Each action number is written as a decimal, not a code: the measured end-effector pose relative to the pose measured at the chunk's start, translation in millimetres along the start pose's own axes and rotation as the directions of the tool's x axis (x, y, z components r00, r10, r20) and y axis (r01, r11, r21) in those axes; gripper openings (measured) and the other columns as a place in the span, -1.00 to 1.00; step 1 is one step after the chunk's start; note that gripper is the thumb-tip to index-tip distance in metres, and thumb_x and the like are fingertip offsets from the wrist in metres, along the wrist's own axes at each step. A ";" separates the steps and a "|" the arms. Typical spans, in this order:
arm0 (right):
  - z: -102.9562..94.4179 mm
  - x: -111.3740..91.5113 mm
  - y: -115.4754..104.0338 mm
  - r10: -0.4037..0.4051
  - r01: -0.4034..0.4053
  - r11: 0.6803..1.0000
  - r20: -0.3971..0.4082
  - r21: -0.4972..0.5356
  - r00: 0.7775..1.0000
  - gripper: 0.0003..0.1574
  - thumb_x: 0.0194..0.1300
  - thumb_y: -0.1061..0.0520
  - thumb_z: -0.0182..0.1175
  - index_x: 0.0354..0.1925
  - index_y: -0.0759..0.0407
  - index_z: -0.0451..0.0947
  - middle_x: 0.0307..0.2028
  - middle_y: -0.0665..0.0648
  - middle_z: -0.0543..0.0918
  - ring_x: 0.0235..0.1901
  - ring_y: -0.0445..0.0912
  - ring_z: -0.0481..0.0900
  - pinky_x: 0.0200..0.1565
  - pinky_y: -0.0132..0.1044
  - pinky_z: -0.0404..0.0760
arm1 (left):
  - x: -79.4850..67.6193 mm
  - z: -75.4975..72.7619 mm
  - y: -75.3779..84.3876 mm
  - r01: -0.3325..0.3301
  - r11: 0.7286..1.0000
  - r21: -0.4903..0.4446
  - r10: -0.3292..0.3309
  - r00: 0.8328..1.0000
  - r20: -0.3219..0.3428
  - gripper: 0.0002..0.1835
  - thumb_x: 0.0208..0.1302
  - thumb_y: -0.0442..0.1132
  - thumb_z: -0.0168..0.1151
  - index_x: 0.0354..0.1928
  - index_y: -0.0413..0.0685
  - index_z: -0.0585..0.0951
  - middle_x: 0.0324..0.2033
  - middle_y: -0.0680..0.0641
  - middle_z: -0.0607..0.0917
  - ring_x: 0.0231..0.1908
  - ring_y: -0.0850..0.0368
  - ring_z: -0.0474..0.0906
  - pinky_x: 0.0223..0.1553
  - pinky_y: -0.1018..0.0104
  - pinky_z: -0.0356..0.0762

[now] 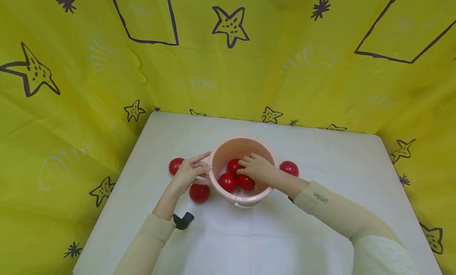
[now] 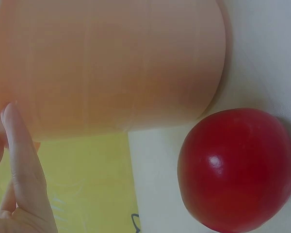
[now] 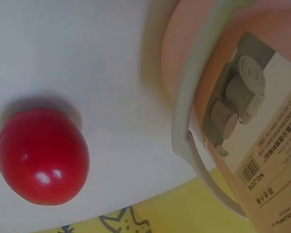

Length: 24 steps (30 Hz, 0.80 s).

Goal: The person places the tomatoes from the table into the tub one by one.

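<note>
In the head view a pink bucket stands upright on the table with three red tomatoes inside, one of them a tomato at the left. My left hand pinches the bucket's left rim; in the left wrist view its fingers lie along the outer wall. Inside the bucket, my right hand has its fingers spread over the tomatoes. Its fingertips are right at the back tomato, and another tomato lies partly beneath the hand. The right wrist view shows no fingers.
Outside the bucket, a tomato and a second tomato lie at its left, with a third tomato at its right. The bucket has a pale handle and a printed label. Yellow curtains surround the white table.
</note>
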State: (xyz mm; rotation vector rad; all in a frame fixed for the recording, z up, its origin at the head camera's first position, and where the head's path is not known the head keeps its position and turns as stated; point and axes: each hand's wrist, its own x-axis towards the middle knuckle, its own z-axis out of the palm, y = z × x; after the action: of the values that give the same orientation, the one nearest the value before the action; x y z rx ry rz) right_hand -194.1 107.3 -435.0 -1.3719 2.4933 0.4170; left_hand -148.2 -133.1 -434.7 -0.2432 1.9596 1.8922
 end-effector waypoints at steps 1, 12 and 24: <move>0.0 0.1 0.0 -0.005 0.005 1.000 -0.002 -0.002 1.000 -0.04 -0.32 -0.07 0.51 0.16 -0.13 0.42 0.14 0.04 0.42 0.16 -0.02 0.25 0.17 -0.03 0.30 | 0.0 -0.1 0.0 0.001 1.000 0.001 -0.001 1.000 -0.001 -0.44 0.15 -0.24 0.24 0.23 0.16 0.38 -0.24 -0.19 0.60 -0.43 -0.02 0.63 -0.32 0.18 0.62; -2.1 -1.2 -3.3 -0.018 0.019 0.998 0.023 -0.063 1.000 -0.06 -0.32 -0.06 0.51 0.14 -0.21 0.43 0.19 0.03 0.37 0.20 0.00 0.19 0.16 -0.07 0.33 | -0.7 0.8 0.3 0.004 1.000 -0.009 -0.004 1.000 -0.005 -0.45 0.16 -0.25 0.23 0.23 0.15 0.39 -0.26 -0.17 0.61 -0.41 -0.01 0.63 -0.32 0.18 0.62; -4.9 -1.6 -1.5 0.015 -0.015 1.000 0.024 0.015 1.000 -0.14 -0.28 -0.03 0.50 0.10 -0.19 0.47 0.17 0.04 0.40 0.20 0.00 0.20 0.18 -0.07 0.31 | -1.0 2.1 1.2 0.009 0.999 -0.031 -0.010 1.000 -0.009 -0.45 0.15 -0.26 0.24 0.22 0.16 0.40 -0.27 -0.16 0.61 -0.40 0.01 0.61 -0.32 0.17 0.62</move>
State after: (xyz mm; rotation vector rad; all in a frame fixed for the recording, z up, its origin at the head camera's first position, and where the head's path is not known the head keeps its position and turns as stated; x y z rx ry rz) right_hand -192.5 105.9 -430.1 -1.3354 2.4843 0.4137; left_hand -147.4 -131.1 -433.3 -0.2699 1.9321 1.9202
